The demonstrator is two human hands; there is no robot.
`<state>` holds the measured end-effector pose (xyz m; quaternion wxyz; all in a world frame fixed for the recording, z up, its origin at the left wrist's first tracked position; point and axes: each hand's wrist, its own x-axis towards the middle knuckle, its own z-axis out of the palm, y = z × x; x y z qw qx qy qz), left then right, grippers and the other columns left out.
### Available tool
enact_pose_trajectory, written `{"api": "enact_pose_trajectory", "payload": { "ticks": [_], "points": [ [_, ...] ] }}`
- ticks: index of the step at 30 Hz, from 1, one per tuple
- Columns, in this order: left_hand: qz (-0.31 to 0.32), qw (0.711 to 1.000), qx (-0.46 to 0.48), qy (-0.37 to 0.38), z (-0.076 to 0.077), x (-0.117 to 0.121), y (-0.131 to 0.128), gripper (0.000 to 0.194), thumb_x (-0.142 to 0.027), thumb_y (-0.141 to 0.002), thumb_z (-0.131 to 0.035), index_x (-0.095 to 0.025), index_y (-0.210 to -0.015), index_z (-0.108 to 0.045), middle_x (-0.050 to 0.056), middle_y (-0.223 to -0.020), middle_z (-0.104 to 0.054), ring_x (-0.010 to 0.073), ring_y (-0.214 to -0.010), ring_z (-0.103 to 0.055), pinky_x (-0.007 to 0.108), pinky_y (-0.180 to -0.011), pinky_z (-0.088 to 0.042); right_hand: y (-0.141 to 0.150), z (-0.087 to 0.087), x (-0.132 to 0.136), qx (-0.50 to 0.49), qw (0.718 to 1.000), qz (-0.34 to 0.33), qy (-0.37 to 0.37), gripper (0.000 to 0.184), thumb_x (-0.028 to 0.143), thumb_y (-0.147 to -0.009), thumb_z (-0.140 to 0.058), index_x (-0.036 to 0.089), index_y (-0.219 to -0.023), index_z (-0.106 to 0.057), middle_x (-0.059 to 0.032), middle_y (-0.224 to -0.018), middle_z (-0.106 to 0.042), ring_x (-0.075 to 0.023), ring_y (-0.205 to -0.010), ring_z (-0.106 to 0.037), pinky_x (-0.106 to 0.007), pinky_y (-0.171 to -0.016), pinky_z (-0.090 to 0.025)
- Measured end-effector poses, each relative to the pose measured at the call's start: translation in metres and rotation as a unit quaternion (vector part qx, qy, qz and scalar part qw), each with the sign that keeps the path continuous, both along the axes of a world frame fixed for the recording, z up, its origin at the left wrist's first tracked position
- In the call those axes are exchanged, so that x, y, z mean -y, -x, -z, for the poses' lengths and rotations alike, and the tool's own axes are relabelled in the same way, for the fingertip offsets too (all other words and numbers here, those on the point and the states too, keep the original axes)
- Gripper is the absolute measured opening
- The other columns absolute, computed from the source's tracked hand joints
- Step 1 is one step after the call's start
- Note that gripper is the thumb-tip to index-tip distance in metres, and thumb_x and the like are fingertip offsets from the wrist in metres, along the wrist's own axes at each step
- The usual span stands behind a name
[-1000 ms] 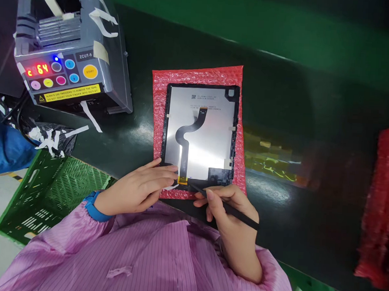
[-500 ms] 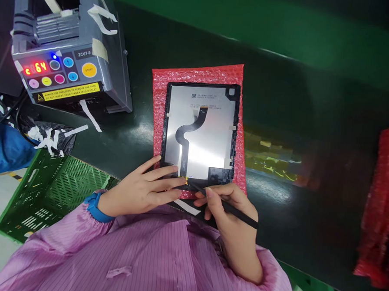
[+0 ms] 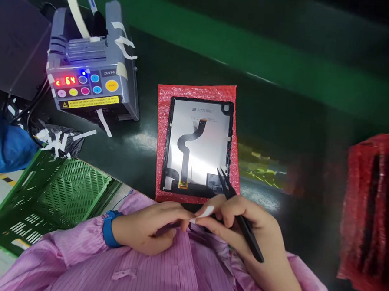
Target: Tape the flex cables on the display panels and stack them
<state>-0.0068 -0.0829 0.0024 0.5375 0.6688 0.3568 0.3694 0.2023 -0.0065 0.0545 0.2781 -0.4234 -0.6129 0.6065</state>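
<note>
A short strip of white tape (image 3: 207, 211) is pinched between both hands just in front of the table edge. My left hand (image 3: 144, 226) is closed, its thumb and forefinger at the strip's left end. My right hand (image 3: 252, 222) also grips the strip with its fingertips and keeps black tweezers (image 3: 250, 239) tucked in its grasp. The tweezers' tips point up over the tablet screen assembly (image 3: 210, 142), standing apart. This panel lies silver back up in a black frame, with a curved black flex cable (image 3: 185, 160) along it. Red bubble wrap (image 3: 163, 118) is underneath.
At the left stands a grey tape dispenser (image 3: 93, 79) with a white strip hanging from its outlet. Below it are tape scraps (image 3: 59, 142) and a green crate (image 3: 71, 187). Red bubble-wrapped items (image 3: 370, 215) stand at the right.
Both hands have drawn back from the panel's lower edge toward my body and come together on the white tape. The tweezers' tips now point away from me. The view has shifted.
</note>
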Motion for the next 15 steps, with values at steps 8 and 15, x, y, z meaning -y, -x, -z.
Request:
{"api": "enact_pose_trajectory", "payload": {
  "ticks": [8,15],
  "points": [
    [-0.018,0.999,-0.014,0.035,-0.006,-0.010,0.012,0.039,-0.003,-0.095,-0.039,-0.018,-0.127,-0.057,0.002,-0.087,-0.069,0.0127,-0.079,-0.067,0.024,-0.072,-0.055,0.039,0.019,-0.072,0.053,0.997,-0.010,-0.049,0.049,0.050,-0.081,-0.084,0.026,-0.072,-0.042,0.0009,-0.073,-0.067,-0.0163,-0.065,-0.063,-0.031,-0.063,-0.052],
    [-0.113,0.913,-0.346,-0.185,-0.003,-0.041,0.028,0.037,-0.006,-0.095,-0.040,-0.014,-0.123,-0.062,0.010,-0.103,-0.069,0.0219,-0.092,-0.065,0.037,-0.083,-0.057,0.061,0.056,-0.090,0.063,0.996,-0.015,-0.068,0.051,0.056,-0.081,-0.080,0.026,-0.074,-0.039,-0.0014,-0.078,-0.073,-0.0192,-0.071,-0.069,-0.033,-0.070,-0.050]
  ]
}}
